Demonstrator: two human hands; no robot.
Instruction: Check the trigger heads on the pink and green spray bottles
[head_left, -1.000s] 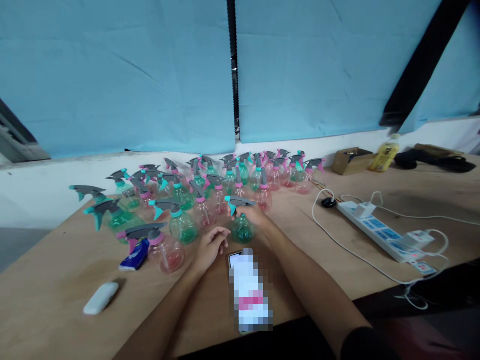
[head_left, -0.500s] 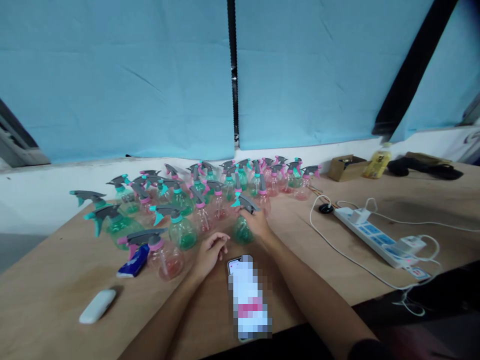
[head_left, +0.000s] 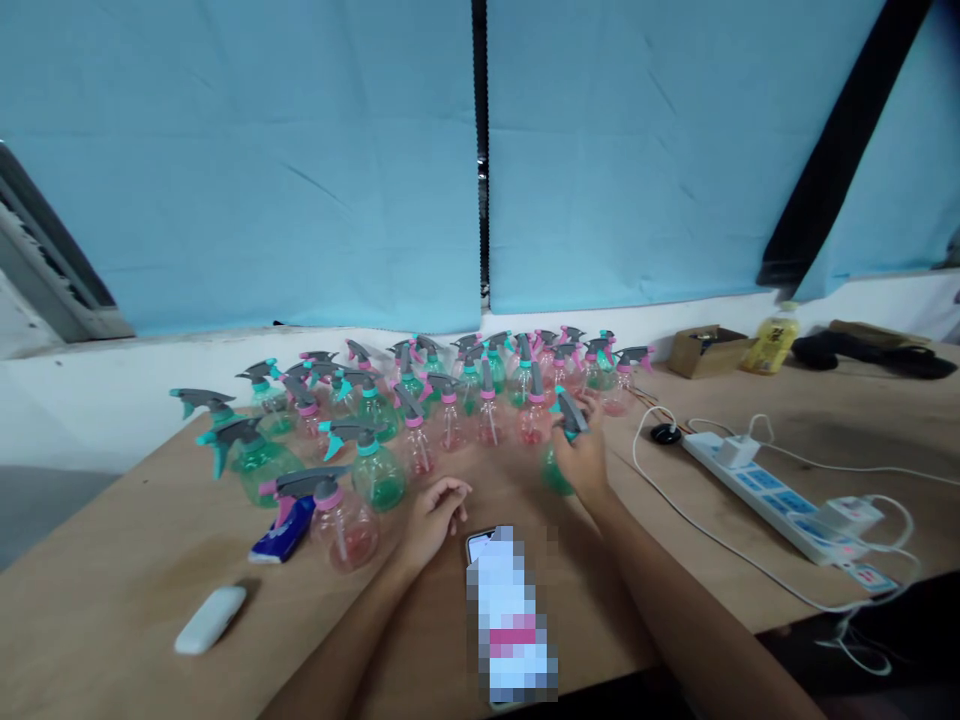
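Observation:
My right hand is wrapped round the neck of a green spray bottle, which has a grey and teal trigger head. The bottle is upright, close to the tabletop; whether it touches is hard to tell. My left hand rests on the table, fingers loosely curled and apart from the thumb, holding nothing. Nearest to it are a phone with a blurred-out screen and another green spray bottle. A clear pink spray bottle stands farther left. Many pink and green spray bottles, such as one pink bottle, fill the table behind.
A blue packet and a white oblong case lie at left. On the right are a power strip with plugs and white cables, and a round black object. A cardboard box and a yellow bottle stand behind.
My right hand has moved to the right with the green spray bottle, away from the row. My left hand stays by the phone. The whole view has shifted slightly.

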